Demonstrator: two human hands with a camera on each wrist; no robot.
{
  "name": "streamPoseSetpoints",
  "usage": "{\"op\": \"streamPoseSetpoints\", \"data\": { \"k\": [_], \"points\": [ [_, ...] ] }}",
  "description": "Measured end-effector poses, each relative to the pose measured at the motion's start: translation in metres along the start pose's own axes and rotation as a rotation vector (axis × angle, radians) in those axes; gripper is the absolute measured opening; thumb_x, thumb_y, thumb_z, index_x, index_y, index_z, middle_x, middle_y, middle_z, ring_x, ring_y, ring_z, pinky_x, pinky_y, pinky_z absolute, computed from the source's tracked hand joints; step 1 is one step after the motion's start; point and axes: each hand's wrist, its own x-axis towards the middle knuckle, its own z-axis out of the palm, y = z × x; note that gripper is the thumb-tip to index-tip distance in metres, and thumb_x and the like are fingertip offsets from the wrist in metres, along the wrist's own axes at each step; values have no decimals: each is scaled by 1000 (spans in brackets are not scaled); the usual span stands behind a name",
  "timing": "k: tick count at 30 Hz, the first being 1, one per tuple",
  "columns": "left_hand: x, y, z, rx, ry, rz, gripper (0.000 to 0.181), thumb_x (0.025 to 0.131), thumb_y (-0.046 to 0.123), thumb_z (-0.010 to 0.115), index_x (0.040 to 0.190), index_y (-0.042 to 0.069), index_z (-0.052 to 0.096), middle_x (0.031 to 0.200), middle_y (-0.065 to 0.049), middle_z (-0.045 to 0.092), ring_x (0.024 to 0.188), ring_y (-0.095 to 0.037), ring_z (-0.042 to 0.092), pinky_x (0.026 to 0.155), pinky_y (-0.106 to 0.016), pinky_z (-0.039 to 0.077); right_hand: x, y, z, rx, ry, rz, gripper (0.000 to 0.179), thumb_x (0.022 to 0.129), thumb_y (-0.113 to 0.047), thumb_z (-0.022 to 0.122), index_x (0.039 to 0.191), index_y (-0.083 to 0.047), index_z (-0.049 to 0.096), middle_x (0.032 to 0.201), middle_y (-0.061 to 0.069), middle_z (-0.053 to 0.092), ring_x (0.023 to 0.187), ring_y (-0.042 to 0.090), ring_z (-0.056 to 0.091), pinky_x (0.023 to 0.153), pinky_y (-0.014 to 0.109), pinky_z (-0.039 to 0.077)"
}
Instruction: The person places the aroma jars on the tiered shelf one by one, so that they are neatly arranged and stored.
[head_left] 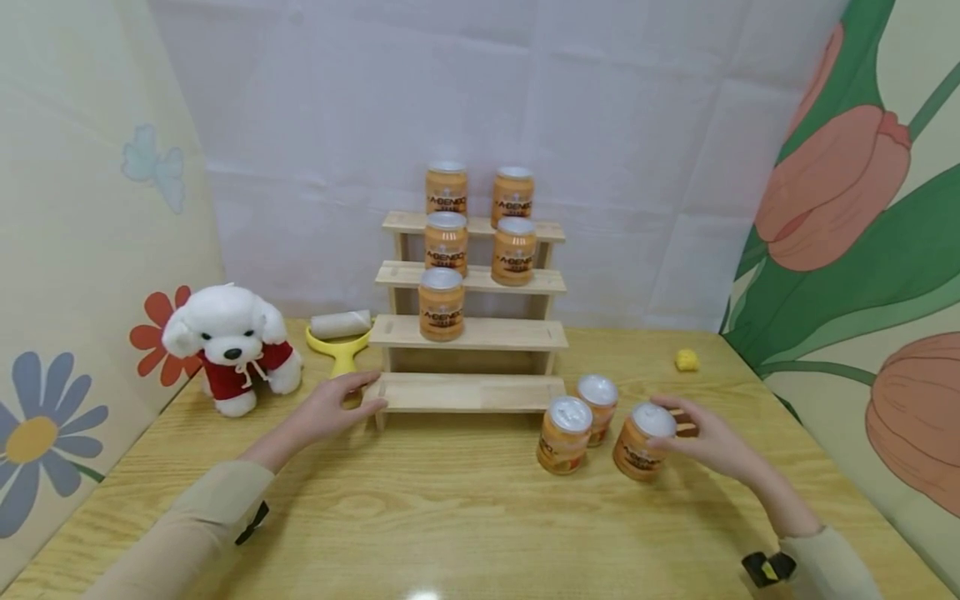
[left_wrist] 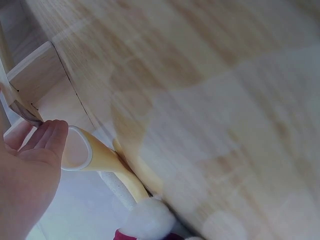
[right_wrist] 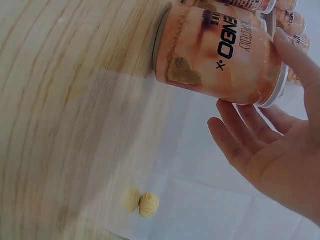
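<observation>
In the head view my right hand [head_left: 708, 437] holds an orange can [head_left: 639, 454] near its silver lid, thumb on the near side and fingers beyond. The can stands upright on the table; the right wrist view shows the thumb over its upper part and the fingertips at its side. Two more orange cans, a front one [head_left: 561, 446] and one behind it [head_left: 603, 408], stand to its left. My left hand [head_left: 330, 408] grips the left end of the lowest board of a wooden stepped stand [head_left: 468, 393], thumb and fingers at the board's edge.
On the stand's upper steps are several upright cans, one of them [head_left: 442, 308] on the second step from below. A white plush dog [head_left: 232, 333] in red sits left. Near it lie a yellow-handled tool [head_left: 343, 358] and a grey-white roll [head_left: 341, 324]. A small yellow object [head_left: 686, 360] lies back right.
</observation>
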Motion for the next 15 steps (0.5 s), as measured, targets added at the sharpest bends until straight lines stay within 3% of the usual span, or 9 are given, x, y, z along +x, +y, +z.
{"op": "streamPoseSetpoints", "data": {
  "k": [15],
  "points": [
    [-1, 3, -2, 10, -6, 10, 58, 91, 35, 62, 131, -5, 51, 131, -25, 54, 120, -41, 50, 97, -53, 44, 3, 0, 9, -23, 28, -4, 69, 83, -26, 73, 135, 3, 40, 127, 23, 50, 106, 34, 55, 83, 41, 51]
  ]
}}
